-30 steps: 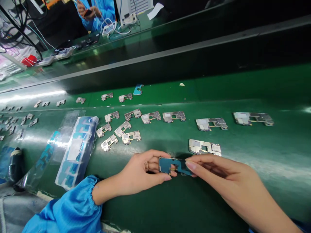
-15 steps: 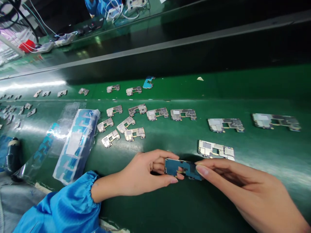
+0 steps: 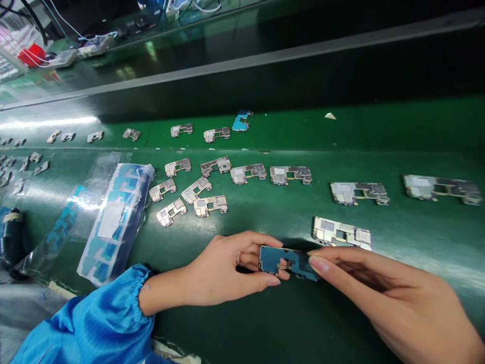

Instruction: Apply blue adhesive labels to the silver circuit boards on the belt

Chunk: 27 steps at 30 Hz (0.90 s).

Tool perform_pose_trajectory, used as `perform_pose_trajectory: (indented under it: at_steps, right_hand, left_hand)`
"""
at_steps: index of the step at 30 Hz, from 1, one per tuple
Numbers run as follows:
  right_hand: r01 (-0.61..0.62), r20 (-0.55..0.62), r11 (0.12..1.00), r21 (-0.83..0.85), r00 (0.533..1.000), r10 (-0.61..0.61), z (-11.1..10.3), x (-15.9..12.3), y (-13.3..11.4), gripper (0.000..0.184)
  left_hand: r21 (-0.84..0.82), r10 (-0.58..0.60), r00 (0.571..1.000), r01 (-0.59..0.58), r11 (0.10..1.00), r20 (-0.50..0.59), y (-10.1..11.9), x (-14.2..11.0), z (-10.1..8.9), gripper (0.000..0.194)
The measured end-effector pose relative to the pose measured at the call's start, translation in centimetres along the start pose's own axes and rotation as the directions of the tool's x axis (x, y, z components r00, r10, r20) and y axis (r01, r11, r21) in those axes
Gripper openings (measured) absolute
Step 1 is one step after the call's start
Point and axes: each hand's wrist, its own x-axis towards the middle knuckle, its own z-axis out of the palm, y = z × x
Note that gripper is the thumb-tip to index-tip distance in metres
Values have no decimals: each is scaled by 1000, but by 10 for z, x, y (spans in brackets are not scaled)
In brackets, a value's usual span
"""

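Between my two hands is a circuit board [image 3: 271, 259] with a dark blue face turned up and a notch in its middle. My left hand [image 3: 235, 268] grips its left end, fingers behind and thumb along the lower edge. The thumb and fingers of my right hand [image 3: 382, 288] pinch the right end. Just beyond my right hand lies a silvery circuit board [image 3: 329, 228], its lower right part hidden by the fingers. Farther off lie another board [image 3: 358, 193] and one more [image 3: 290, 175], both flat on the green table.
Several more boards [image 3: 210, 205] lie in a loose group at centre left. A clear-wrapped stack of blue film pieces [image 3: 109, 222] rests left of them, beside a loose film strip [image 3: 66, 220]. A blue-faced board [image 3: 241, 121] lies near the dark ledge [image 3: 265, 91] at the back.
The view has shifted slightly, so the boards on the table sit a little differently in the picture. Both hands keep the same hold on the circuit board, at nearly the same tilt.
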Motion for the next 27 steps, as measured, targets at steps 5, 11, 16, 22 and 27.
perform_pose_trajectory:
  at_steps: [5,11,16,22,27]
  right_hand:
    - [17,5,1000,-26,1000,-17,3,0,-7,25]
    - [62,-16,997,-47,998,-63,5,-1,-10,24]
    - [53,-21,998,-20,998,-53,7,-5,-12,20]
    - [87,58,996,-9,995,-86,4,-1,-5,19]
    - [110,4,994,13,994,-110,6,2,-14,17]
  left_hand:
    - [-28,13,1000,-13,1000,-12,-5,-1,0,52]
    - [-39,-22,999,21,999,-24,-4,-1,2,50]
    - [-23,-25,999,24,999,-34,-2,0,3,49]
    - [-5,-28,998,28,1000,-56,0,-1,4,48]
    - [-12,-39,998,38,999,-56,2,0,4,47]
